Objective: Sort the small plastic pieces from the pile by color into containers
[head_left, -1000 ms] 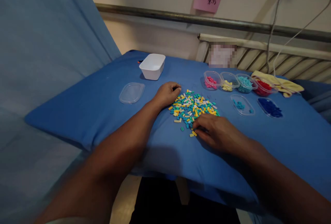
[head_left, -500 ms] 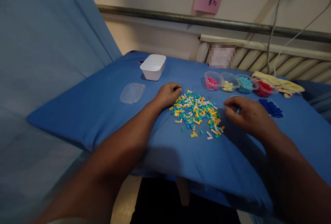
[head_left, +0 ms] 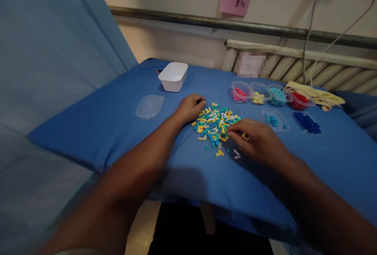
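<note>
A loose pile of small toy building bricks [head_left: 212, 123] in yellow, white, green and teal lies on the blue-covered table. At the pile's upper left edge rests my left hand [head_left: 191, 107], its fingers curled in; whether anything is inside is hidden. My right hand [head_left: 253, 135] reaches over the right side of the pile, thumb and forefinger pinched together at the bricks. What sits between those fingertips is too small to make out. Just beyond this hand, a shallow clear tray [head_left: 276, 119] holds several teal bricks.
Clear tubs of pink bricks [head_left: 239, 94], pale yellow bricks [head_left: 258, 97], light teal bricks [head_left: 277, 95] and red bricks [head_left: 299, 100] line the back right. Nearer is a tray of dark blue bricks [head_left: 306, 123]. A white box [head_left: 173, 77], clear lid [head_left: 150, 106] and yellow cloth [head_left: 316, 94] lie around.
My right hand has moved left from beside the pile onto its right part, and its fingers have come together. The teal brick tray behind it now shows. My left hand stays put.
</note>
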The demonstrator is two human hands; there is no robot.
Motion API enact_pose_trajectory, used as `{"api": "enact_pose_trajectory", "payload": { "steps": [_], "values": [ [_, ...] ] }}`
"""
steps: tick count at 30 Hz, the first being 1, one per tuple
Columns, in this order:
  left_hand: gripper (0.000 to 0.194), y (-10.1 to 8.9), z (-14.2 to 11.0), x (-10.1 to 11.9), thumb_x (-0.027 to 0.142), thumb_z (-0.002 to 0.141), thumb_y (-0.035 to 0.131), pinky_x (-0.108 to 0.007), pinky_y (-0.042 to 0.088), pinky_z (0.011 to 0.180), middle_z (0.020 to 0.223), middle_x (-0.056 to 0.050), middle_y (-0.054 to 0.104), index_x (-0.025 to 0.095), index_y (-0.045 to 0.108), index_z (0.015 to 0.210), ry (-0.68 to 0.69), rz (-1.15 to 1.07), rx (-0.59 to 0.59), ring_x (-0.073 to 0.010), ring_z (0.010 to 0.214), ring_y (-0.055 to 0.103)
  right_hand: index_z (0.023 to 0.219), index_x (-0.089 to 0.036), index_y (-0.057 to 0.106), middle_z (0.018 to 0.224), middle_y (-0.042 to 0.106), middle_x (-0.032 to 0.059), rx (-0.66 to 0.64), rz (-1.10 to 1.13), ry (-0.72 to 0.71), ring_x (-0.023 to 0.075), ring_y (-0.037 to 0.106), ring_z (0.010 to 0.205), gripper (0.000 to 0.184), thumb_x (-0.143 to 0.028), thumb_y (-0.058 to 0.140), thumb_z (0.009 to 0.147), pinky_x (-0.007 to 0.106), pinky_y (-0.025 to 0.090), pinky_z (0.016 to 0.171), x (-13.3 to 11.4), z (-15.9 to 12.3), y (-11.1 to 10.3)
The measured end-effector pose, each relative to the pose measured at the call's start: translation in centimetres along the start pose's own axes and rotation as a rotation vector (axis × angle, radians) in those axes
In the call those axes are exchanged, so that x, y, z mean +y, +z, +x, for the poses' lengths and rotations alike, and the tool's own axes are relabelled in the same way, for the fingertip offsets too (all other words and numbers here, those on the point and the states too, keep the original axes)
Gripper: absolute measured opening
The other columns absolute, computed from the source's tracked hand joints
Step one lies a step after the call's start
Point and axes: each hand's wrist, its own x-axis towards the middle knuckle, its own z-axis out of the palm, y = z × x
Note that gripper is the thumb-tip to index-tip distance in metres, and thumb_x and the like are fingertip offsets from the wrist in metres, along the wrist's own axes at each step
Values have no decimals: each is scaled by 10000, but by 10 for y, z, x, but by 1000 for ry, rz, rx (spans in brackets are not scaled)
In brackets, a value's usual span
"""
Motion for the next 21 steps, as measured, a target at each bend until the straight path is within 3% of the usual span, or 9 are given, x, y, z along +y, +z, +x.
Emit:
{"api": "enact_pose_trajectory", "payload": {
  "steps": [3,6,13,21],
  "values": [
    [331,1,1,-2,317,994,594,-362,550,1027,1210,-91,810,170,832,1170,3,-4,-1,-250,1120,739,1118,-210,789,1074,820,88,-142,-18,-71,255,752,1002,134,-231,675,1049,386,572,920,-22,7,22],
    [330,2,0,-1,304,992,598,-354,553,1005,1209,-92,812,166,828,1183,-5,-10,-2,-243,1103,741,1155,-204,798,1143,823,108,-214,-67,-20,270,758,1055,160,-193,720,1016,391,571,951,-22,9,32],
    [312,0,-2,2,302,985,604,-356,561,927,1158,-88,820,163,833,1146,-8,-32,-8,-245,1039,746,1051,-228,819,1095,825,97,-352,-174,5,281,765,987,123,-181,752,959,382,572,868,-28,26,27],
    [300,3,-2,1,287,985,612,-359,569,966,1166,-81,816,174,831,1158,9,-35,-15,-238,1051,742,1046,-233,827,1108,818,107,-397,-215,11,284,765,989,171,-161,794,894,362,562,839,-37,42,32]
  ]
}}
